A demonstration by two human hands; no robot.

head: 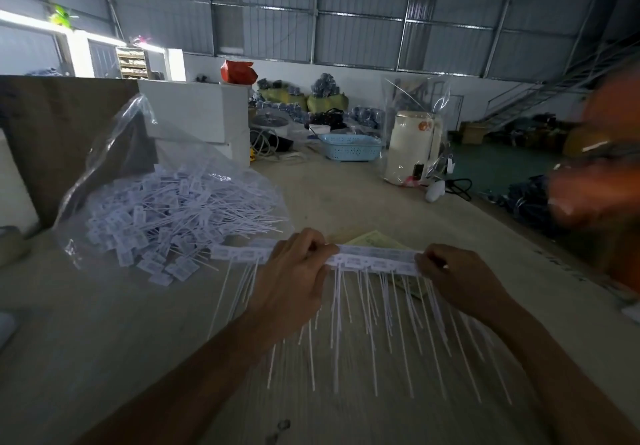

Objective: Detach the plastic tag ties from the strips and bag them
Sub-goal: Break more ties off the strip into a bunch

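A long white strip of plastic tag ties [375, 260] runs crosswise above the table, its thin tails hanging toward me. My left hand [294, 271] grips the strip near its middle, fingers curled over the top edge. My right hand [453, 273] pinches the strip's right end. A short stretch of strip [239, 253] sticks out to the left of my left hand. At the left lies an open clear plastic bag [114, 154] with a heap of loose detached tag ties [166, 216] spilling out of its mouth.
A yellowish paper [372, 238] lies under the strip. Farther back stand a white kettle [412, 145] in clear plastic, a blue basket [349, 147] and white boxes [194, 112]. Another person's blurred hands [588, 185] are at the right edge. A brown board [59, 126] stands at the left.
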